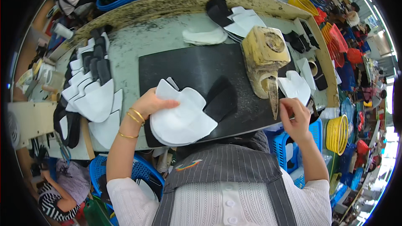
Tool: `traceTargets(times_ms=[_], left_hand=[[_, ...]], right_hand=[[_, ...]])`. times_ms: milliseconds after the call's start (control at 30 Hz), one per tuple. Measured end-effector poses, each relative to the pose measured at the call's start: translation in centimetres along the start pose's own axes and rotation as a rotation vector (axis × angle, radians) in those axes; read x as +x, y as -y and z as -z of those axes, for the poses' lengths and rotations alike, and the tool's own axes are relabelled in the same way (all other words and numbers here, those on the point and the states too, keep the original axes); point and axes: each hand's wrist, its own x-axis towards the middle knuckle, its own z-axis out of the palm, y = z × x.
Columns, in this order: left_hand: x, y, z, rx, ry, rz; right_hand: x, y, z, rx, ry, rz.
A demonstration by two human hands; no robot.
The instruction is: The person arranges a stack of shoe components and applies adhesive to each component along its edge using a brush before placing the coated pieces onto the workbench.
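My left hand [158,105], with gold bangles on its wrist, grips a stack of white cut shoe-upper pieces [182,119] by the left edge, thumb on top. The stack lies over a black board [184,65], and a dark piece [222,99] shows beside it. To the right stands a yellowed, glue-stained plastic container [261,54]. A tapered, crusted stick [272,98] points out of its opening toward me. Close to the stick's tip is my right hand [296,119], its fingers curled in a pinch; whatever they hold is hidden.
Overlapping white and black pieces [94,94] line the table's left side. More white pieces [247,23] lie at the back, others [295,86] beyond my right hand. A raised, stained rim [167,6] borders the table. Blue baskets [279,148] stand below; people work nearby.
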Motion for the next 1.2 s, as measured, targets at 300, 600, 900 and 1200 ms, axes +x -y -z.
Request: traceTargets(times_ms=[300, 600, 900, 1200], left_hand=[[1.3, -5.7, -3.0, 0.902, -0.462, -0.283], [-4.4, 0.2, -8.7, 1.445, -0.161, -0.719], [-5.1, -0.3, -8.5, 1.407, -0.136, -0.721], [-6.1, -1.0, -8.5, 1.335, -0.167, -0.729]], right_hand=[[1.1, -4.1, -2.0, -0.536, 0.285, 0.398], [2.8, -3.6, 0.5, 0.37, 0.024, -0.297], [5.0, -6.1, -1.8, 0.393, 0.011, -0.403], [3.8, -10.6, 1.4, 0.985, -0.332, -0.57]])
